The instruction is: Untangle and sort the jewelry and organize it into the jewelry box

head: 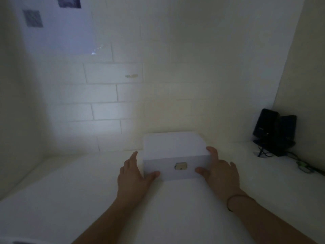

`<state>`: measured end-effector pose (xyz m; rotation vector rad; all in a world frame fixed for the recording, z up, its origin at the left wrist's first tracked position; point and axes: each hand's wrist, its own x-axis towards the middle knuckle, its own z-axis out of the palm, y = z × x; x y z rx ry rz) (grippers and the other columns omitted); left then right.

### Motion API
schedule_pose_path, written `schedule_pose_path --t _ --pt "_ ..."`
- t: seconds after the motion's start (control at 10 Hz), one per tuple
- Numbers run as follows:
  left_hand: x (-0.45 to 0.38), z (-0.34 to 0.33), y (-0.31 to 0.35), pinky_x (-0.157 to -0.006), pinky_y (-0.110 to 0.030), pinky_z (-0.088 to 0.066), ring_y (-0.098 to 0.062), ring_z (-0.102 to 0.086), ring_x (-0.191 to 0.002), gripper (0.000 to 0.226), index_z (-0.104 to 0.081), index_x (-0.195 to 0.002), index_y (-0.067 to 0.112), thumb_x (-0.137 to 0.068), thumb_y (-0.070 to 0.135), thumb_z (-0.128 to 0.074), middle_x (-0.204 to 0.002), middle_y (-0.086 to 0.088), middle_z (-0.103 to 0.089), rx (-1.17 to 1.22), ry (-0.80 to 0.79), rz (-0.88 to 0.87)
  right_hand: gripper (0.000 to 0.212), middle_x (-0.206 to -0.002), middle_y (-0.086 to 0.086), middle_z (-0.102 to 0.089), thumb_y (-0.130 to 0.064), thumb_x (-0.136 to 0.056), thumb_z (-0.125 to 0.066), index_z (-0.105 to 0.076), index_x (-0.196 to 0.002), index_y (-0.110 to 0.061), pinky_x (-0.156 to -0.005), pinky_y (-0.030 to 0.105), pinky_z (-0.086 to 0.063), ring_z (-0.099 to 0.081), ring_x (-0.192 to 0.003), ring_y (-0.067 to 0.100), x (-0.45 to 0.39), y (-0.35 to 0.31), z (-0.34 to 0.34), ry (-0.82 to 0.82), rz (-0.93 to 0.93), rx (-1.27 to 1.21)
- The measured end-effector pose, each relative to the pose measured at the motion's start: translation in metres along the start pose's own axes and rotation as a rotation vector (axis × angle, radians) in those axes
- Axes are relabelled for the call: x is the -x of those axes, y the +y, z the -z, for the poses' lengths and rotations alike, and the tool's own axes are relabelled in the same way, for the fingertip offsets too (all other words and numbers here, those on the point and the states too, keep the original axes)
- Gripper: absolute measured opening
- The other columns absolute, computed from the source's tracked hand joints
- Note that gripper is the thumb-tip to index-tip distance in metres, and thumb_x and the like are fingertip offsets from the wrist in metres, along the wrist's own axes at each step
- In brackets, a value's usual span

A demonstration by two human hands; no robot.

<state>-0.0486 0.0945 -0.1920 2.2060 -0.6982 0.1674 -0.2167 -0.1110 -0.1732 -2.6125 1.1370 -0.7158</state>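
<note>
On white desk [73, 187], closed jewelry box [175, 152] in two-sided grip: left hand [134, 175], right hand [219, 171].

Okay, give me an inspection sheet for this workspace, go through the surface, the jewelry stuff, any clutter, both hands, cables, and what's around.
Surface: white tabletop, dimly lit.
Job's things: white jewelry box with a small metal clasp on its front, lid closed, standing near the wall. No loose jewelry seen.
Clutter: two black speakers at the far right corner; a small greenish item beside them, too blurred to identify.
Hands: left hand against the box's left side, thumb on the front; right hand against the right side, thumb on the front, a thin band on that wrist.
Cables: dark cables run from the speakers along the table.
Surroundings: white tiled wall behind; dark patches at upper left, unclear.
</note>
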Motion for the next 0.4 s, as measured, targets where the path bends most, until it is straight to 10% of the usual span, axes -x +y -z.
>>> schedule_pose_path --t 0.2,0.4 --pt "-0.007 -0.003 0.014 -0.100 -0.042 -0.031 -0.028 -0.042 -0.121 0.060 -0.059 -0.117 0.023 -0.085 0.072 -0.045 -0.123 -0.003 -0.055 -0.234 -0.106 0.168 0.087 -0.121 0.000 -0.063 -0.060 -0.089 -0.044 0.012 -0.149 -0.032 -0.109 0.049 -0.025 -0.059 -0.110 0.020 -0.014 -0.020 -0.011 -0.034 -0.040 0.066" --pt "0.005 -0.004 0.007 -0.107 -0.043 -0.031 -0.031 -0.032 -0.134 0.081 -0.028 -0.148 0.018 -0.084 0.053 -0.063 -0.145 -0.007 -0.039 -0.170 0.012 0.126 0.113 -0.143 0.008 -0.041 -0.039 -0.084 -0.063 0.036 -0.138 -0.034 -0.102 0.048 -0.039 -0.043 -0.126 0.029 -0.010 -0.007 -0.013 -0.028 -0.075 -0.151"
